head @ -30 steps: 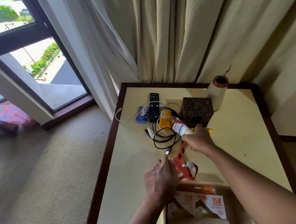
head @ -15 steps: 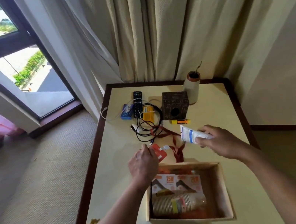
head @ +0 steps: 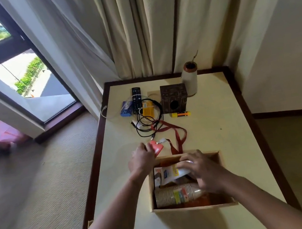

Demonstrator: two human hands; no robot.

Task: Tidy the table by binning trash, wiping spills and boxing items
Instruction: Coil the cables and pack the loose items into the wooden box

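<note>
Tube: a white tube (head: 172, 172) with a blue and yellow label is held inside the box (head: 192, 206), above a stack of paper cups (head: 171, 198).
Right hand (head: 205, 173): fingers are curled over the tube.
Left hand (head: 141, 160): fingers are closed on a red card holder (head: 156, 148).
Surface: a cream table (head: 217, 123) with dark rim is seen.
Room: beige curtains (head: 132, 28), carpet.

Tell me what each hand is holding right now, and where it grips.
Right hand: the white tube, gripped at its cap end, inside the box. Left hand: fingers on the red badge; a closed grip cannot be told.
</note>
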